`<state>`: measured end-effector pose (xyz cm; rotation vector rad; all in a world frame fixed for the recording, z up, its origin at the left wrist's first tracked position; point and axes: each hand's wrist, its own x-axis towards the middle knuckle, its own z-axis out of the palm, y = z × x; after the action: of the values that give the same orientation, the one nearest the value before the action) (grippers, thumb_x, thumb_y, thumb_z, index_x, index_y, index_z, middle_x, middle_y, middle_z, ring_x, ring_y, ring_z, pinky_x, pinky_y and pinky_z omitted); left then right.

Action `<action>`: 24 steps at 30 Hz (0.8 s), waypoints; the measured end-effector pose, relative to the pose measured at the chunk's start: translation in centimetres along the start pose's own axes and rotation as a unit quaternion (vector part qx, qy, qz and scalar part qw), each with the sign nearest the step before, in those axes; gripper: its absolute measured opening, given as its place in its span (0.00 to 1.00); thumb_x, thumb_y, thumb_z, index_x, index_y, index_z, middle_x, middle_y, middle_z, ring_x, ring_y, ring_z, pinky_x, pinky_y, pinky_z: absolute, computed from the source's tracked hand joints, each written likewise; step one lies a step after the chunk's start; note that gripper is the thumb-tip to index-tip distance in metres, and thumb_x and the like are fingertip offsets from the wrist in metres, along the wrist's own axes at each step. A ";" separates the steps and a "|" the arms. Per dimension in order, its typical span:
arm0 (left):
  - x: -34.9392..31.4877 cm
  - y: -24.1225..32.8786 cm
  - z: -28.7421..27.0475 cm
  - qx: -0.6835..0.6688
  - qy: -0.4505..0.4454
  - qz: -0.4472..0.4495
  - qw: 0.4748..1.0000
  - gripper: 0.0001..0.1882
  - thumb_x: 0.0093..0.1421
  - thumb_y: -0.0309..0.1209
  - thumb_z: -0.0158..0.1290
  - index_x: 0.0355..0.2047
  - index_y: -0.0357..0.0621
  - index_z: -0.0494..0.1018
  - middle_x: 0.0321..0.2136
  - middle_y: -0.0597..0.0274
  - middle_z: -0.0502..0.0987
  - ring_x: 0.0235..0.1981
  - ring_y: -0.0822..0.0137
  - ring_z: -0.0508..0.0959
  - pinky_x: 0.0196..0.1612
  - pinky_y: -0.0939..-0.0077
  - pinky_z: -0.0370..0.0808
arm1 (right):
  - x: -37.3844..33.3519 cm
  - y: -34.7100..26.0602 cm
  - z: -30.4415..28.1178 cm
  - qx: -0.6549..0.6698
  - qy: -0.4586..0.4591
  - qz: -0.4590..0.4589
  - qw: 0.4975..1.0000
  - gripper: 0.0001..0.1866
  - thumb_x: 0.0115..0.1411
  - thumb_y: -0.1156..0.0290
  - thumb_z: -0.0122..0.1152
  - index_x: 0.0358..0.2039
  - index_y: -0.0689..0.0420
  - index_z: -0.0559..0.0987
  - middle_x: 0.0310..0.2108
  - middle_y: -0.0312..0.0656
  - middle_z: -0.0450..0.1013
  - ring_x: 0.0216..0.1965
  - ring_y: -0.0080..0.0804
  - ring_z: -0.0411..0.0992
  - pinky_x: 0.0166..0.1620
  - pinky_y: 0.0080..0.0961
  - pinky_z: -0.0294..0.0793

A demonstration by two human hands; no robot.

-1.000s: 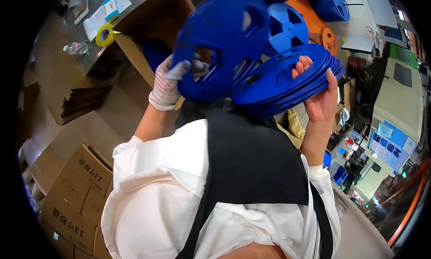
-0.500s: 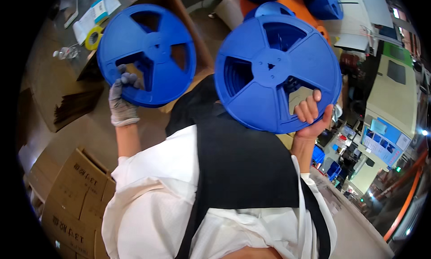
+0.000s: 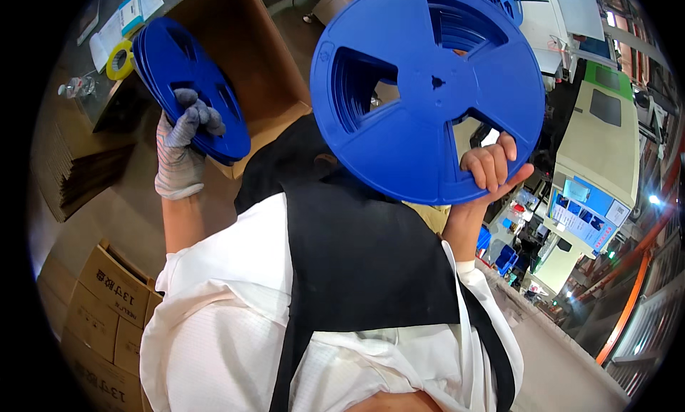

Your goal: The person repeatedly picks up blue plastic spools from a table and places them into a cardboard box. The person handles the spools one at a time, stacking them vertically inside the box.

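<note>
My left hand [image 3: 184,144], in a striped, grey-fingered glove, grips a thin stack of blue plastic reels [image 3: 171,59] at its lower edge. Its fingers reach through an opening in the reel's face, and the stack is tilted nearly edge-on. My bare right hand [image 3: 491,166] is closed round the lower right rim of a thicker stack of blue plastic reels [image 3: 417,109]. Fingertips hook through a cut-out, while the thumb stays outside the rim. That stack's front reel faces me, with more reels visible behind it through the openings.
Between the two stacks is an open cardboard box [image 3: 275,73]. A table [image 3: 46,48] at far left bears papers, a yellow tape roll [image 3: 118,61] and a clear plastic bottle [image 3: 77,88]. Flattened cardboard [image 3: 82,155] and cartons [image 3: 107,291] are below. A cream machine [image 3: 596,141] stands right.
The left-hand reels have turned from facing me to nearly edge-on, baring more of the cardboard box. The right-hand stack has shifted slightly up and left and looks larger. Both grips persist.
</note>
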<state>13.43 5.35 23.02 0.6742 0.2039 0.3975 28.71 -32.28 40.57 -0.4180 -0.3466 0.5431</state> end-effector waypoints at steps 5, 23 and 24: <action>0.3 -0.4 2.8 0.046 -0.023 -0.044 0.998 0.23 0.54 0.31 0.61 0.48 0.40 0.68 0.27 0.65 0.73 0.29 0.65 0.74 0.33 0.71 0.73 | 0.8 -0.1 -0.8 0.013 0.007 0.025 1.000 0.19 0.61 0.56 0.60 0.37 0.56 0.66 0.14 0.28 0.61 0.14 0.15 0.63 0.21 0.16 0.60; 1.6 -1.9 17.3 0.227 -0.139 -0.190 0.945 0.29 0.48 0.24 0.61 0.52 0.37 0.68 0.44 0.59 0.77 0.43 0.69 0.76 0.49 0.75 0.72 | 4.4 10.5 2.4 -0.346 0.201 0.154 0.903 0.28 0.54 0.69 0.63 0.53 0.69 0.68 0.51 0.56 0.70 0.55 0.42 0.68 0.59 0.38 0.65; 1.6 -1.5 17.1 0.201 -0.119 -0.193 0.953 0.27 0.50 0.25 0.60 0.51 0.36 0.69 0.42 0.57 0.78 0.41 0.68 0.77 0.47 0.75 0.73 | 4.3 10.5 2.2 -0.344 0.205 0.159 0.902 0.28 0.54 0.69 0.63 0.53 0.69 0.68 0.51 0.56 0.70 0.55 0.43 0.68 0.59 0.38 0.66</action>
<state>20.60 -4.70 35.04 1.0517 0.1833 -0.1086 26.80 -21.07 38.46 -1.2720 -0.0461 0.6245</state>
